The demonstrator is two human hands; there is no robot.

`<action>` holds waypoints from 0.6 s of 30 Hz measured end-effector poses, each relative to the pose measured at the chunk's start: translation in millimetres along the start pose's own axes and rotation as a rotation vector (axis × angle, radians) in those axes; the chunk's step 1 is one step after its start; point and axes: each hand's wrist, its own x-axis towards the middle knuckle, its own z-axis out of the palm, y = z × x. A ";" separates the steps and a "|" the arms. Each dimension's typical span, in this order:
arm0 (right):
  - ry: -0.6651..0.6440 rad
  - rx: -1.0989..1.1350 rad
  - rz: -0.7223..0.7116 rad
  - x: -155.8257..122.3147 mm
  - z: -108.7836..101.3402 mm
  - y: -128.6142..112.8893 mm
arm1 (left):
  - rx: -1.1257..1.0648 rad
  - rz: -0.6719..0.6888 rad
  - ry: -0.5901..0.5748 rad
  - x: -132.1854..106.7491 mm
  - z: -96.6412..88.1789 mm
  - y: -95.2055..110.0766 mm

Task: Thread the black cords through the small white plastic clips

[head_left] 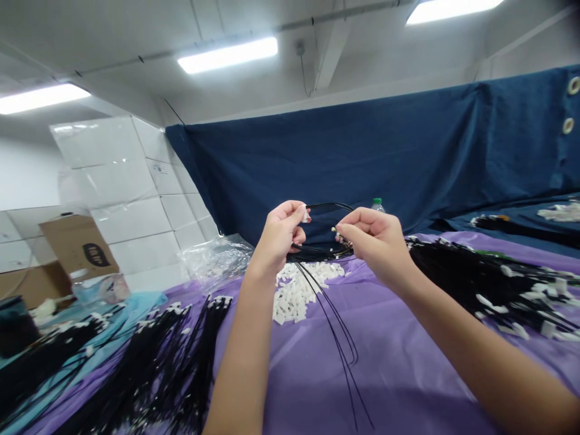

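Note:
My left hand [281,235] is raised in mid-air, its fingers closed on a small white plastic connector [305,215]. Black wires [330,205] arch from that hand across to my right hand [375,240]. Thumb and forefinger of the right hand pinch a black wire near small pale tips [335,229]; the exact grip is partly hidden. Several thin loose wires [336,329] hang below the left hand over the purple cloth [389,362]. A pile of small white connectors [292,296] lies on the cloth behind and below the hands.
Bundles of black wires with white ends lie at left [167,356] and right [493,284]. Crumpled clear plastic [217,257], a brown carton [79,244] and stacked white boxes [122,175] stand at left. A green-capped bottle [377,205] shows before the blue curtain [344,151].

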 end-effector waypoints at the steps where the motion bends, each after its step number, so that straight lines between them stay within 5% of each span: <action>1: 0.013 -0.035 -0.019 -0.4 0.1 -0.1 | -0.006 0.002 -0.006 -0.4 0.2 0.8; 18: 0.082 -0.187 -0.123 -2.8 0.0 3.3 | -0.058 0.033 -0.038 -3.3 0.5 4.8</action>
